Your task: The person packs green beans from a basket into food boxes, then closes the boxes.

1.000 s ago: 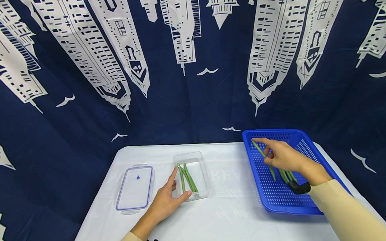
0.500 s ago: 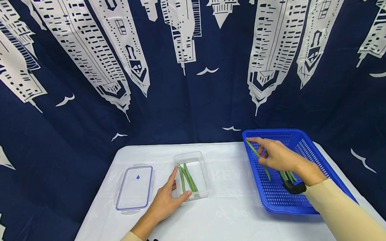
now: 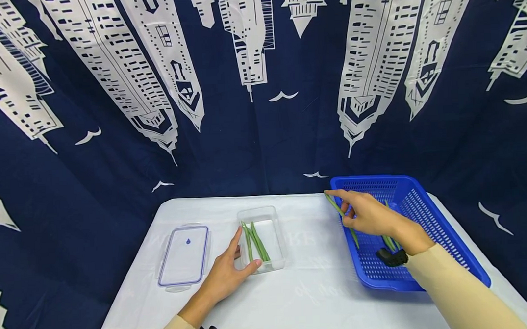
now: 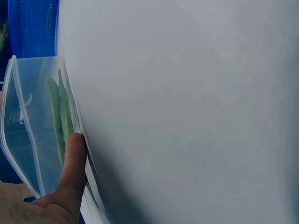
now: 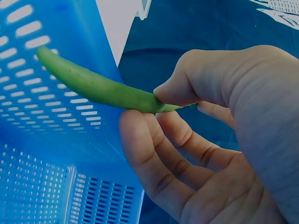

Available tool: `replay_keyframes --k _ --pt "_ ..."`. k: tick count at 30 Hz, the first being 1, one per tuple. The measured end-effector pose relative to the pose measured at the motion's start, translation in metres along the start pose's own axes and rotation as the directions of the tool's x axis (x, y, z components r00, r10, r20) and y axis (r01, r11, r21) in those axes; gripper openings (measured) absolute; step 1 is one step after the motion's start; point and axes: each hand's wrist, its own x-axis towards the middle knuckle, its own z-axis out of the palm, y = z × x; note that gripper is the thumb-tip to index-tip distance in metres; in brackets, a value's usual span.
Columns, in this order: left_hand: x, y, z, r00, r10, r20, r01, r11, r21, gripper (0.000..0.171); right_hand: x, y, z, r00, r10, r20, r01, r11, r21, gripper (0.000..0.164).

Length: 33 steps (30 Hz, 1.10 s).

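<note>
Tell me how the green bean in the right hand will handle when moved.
The green bean is probably fairly stiff: one end juts past the fingers without drooping. Being slim, it is likely light. Its skin looks smooth, so it may pivot in the pinch.

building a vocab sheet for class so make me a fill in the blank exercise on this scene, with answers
1. The right hand pinches a bean coloured ____.
2. The basket is coloured ____.
3. Of the basket and the lid, the ____ is nearer the left hand.
4. The lid lies ____ the clear container (on or beside).

Missing words: green; blue; lid; beside.
</note>
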Motion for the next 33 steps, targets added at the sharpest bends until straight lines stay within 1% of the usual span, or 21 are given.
replay_keyframes --k 5,13,17,25,33 --pt "0.001 0.0 -0.001 1.0 0.003 -0.001 -0.003 1.0 0.006 0.112 0.004 -0.003 0.003 0.999 -0.032 -0.01 0.032 0.999 0.0 0.08" --pt "0.0 0.002 -0.003 1.0 -0.004 0.0 0.004 1.0 0.003 0.113 0.011 -0.014 0.003 0.998 -0.057 -0.019 0.057 0.998 -0.011 0.08" --pt "0.0 0.001 -0.002 1.0 -0.007 -0.003 0.007 1.0 0.002 0.112 0.016 -0.02 0.003 0.997 -0.075 -0.009 0.076 0.997 0.007 0.077" --pt "0.001 0.0 -0.001 1.0 0.001 -0.004 -0.001 1.0 0.003 0.111 0.026 -0.031 0.008 0.997 -0.073 0.03 0.071 0.996 0.053 0.075" --pt "0.0 0.0 -0.002 1.0 -0.004 0.0 0.004 1.0 0.007 0.111 0.037 -0.04 0.018 0.996 -0.085 0.033 0.082 0.994 0.073 0.074"
